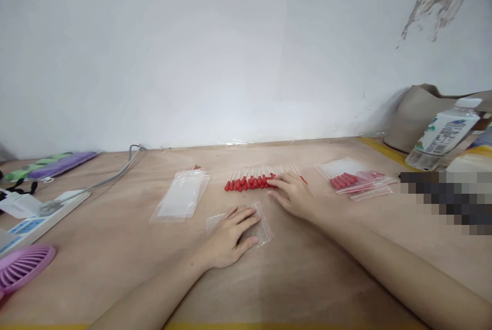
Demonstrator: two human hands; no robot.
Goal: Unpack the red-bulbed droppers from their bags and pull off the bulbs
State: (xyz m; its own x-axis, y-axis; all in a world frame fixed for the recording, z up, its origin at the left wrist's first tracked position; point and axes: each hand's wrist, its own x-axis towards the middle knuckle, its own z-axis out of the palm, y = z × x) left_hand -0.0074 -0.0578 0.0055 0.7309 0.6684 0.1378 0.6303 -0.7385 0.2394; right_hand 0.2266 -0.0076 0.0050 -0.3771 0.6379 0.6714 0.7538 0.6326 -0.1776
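My left hand [236, 235] rests with fingers spread on a clear zip bag [264, 235], pressing it to the table. Up and to the right, my right hand [294, 194] reaches over a row of glass droppers with red rubber bulbs [242, 183]. Its fingertips are at the bulbs, thumb and index apart; part of the row is hidden behind that hand. A stack of clear bags [182, 194] lies to the left. Bags holding red-bulbed droppers [344, 180] are piled on the right.
A power strip [49, 217] with a grey cable and a pink fan [26, 268] sit at the left. A purple pouch [61, 163] is near the wall. On the right a plastic bottle [444, 132] leans by a beige bag [411, 115]. The white wall [230, 63] bounds the table's back.
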